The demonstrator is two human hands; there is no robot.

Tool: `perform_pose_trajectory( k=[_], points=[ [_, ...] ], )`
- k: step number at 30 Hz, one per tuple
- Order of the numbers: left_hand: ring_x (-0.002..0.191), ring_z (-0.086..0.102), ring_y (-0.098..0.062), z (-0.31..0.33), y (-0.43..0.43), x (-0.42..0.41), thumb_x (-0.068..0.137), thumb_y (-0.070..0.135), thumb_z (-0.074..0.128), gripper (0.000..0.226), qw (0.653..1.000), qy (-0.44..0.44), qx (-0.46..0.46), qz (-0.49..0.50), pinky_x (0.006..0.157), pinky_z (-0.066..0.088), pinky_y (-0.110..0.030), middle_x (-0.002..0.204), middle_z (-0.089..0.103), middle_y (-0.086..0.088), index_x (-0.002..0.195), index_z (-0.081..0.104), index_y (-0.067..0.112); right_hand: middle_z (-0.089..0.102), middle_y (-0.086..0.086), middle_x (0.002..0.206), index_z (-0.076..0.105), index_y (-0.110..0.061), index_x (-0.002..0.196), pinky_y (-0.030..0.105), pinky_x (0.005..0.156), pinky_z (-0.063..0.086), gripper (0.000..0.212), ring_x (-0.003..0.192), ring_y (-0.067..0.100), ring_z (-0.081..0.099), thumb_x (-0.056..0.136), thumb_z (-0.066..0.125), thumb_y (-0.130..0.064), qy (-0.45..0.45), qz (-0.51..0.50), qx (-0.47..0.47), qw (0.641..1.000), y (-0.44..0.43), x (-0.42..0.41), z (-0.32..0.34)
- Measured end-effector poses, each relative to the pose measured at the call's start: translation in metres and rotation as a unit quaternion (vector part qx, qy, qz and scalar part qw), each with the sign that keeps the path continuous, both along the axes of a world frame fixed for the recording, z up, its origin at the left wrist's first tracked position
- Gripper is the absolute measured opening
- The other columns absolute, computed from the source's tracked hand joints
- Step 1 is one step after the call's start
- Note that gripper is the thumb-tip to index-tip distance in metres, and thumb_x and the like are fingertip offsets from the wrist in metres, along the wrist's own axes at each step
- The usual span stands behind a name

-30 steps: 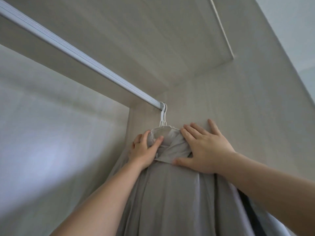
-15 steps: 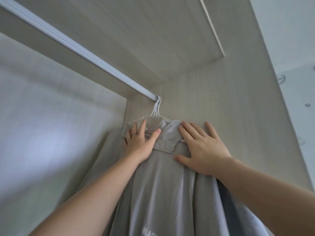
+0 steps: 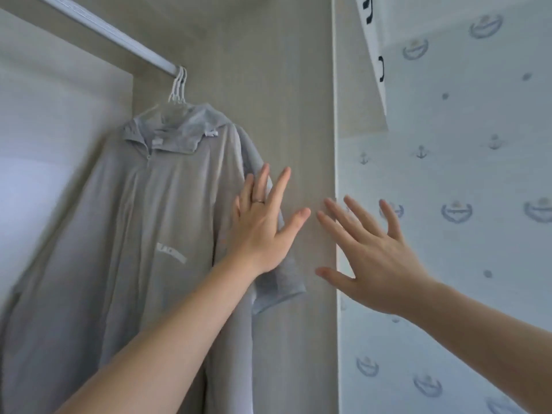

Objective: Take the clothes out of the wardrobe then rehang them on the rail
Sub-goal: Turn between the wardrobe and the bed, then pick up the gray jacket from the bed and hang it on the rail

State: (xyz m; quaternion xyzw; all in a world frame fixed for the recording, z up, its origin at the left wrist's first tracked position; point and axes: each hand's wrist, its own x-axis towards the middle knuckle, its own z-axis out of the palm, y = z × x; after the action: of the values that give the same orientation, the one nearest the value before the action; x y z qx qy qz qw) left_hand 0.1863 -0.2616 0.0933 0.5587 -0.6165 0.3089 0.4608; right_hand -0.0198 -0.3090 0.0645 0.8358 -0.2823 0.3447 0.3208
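A grey hooded garment (image 3: 149,222) with a white print on its chest hangs from white hangers (image 3: 178,88) at the right end of the white rail (image 3: 104,32) inside the wardrobe. My left hand (image 3: 263,222), with a ring on one finger, has its fingers spread straight in front of the garment's right sleeve. Whether it touches the sleeve I cannot tell. My right hand (image 3: 373,252) is held out with spread fingers in front of the wardrobe's right edge and holds nothing.
The wardrobe's right side panel (image 3: 298,100) stands just behind the garment. Right of it runs a wall with pale blue patterned wallpaper (image 3: 463,174). The wardrobe's pale back wall (image 3: 53,144) is at the left.
Both hands have come off the garment's collar and moved down and right, with the fingers now spread. The view has dropped and swung right, and the whole garment hangs in sight.
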Motion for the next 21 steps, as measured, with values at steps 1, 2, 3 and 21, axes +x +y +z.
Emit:
perform_pose_trajectory(
  k=[1, 2, 3, 21],
  points=[
    [0.152, -0.010, -0.017, -0.017, -0.001, -0.018, 0.086, 0.075, 0.023, 0.076, 1.000, -0.001, 0.007, -0.009, 0.122, 0.004, -0.049, 0.166, -0.007, 0.011, 0.154, 0.007, 0.047, 0.001, -0.007, 0.165, 0.011, -0.028, 0.157, 0.057, 0.119, -0.002, 0.084, 0.152, 0.018, -0.003, 0.088, 0.020, -0.075, 0.003, -0.009, 0.014, 1.000, 0.000, -0.020, -0.016],
    [0.152, -0.012, -0.016, -0.033, -0.001, -0.036, 0.088, 0.074, 0.023, 0.074, 1.000, 0.002, 0.016, -0.017, 0.122, 0.003, -0.049, 0.166, -0.008, 0.012, 0.155, 0.006, 0.047, -0.001, -0.008, 0.165, 0.008, -0.029, 0.157, 0.057, 0.119, -0.002, 0.084, 0.152, 0.018, -0.005, 0.088, 0.019, -0.075, 0.005, -0.018, 0.028, 0.999, 0.000, -0.041, -0.031],
    [0.152, -0.013, -0.017, -0.048, -0.003, -0.053, 0.089, 0.073, 0.023, 0.073, 0.999, 0.008, 0.025, -0.022, 0.121, 0.001, -0.050, 0.165, -0.009, 0.012, 0.155, 0.005, 0.046, -0.002, -0.008, 0.165, 0.007, -0.029, 0.157, 0.057, 0.119, -0.002, 0.084, 0.152, 0.018, -0.006, 0.089, 0.019, -0.075, 0.005, -0.026, 0.038, 0.999, 0.000, -0.062, -0.045],
    [0.150, -0.022, -0.018, -0.328, -0.086, -0.389, 0.091, 0.069, 0.024, 0.074, 0.928, -0.049, 0.313, -0.195, 0.120, -0.004, -0.056, 0.164, -0.017, 0.011, 0.157, 0.004, 0.040, -0.010, -0.006, 0.164, -0.004, -0.033, 0.155, 0.055, 0.117, -0.011, 0.085, 0.151, 0.020, -0.011, 0.085, 0.013, -0.076, -0.034, -0.310, 0.327, 0.892, -0.004, -0.431, -0.313]
  ],
)
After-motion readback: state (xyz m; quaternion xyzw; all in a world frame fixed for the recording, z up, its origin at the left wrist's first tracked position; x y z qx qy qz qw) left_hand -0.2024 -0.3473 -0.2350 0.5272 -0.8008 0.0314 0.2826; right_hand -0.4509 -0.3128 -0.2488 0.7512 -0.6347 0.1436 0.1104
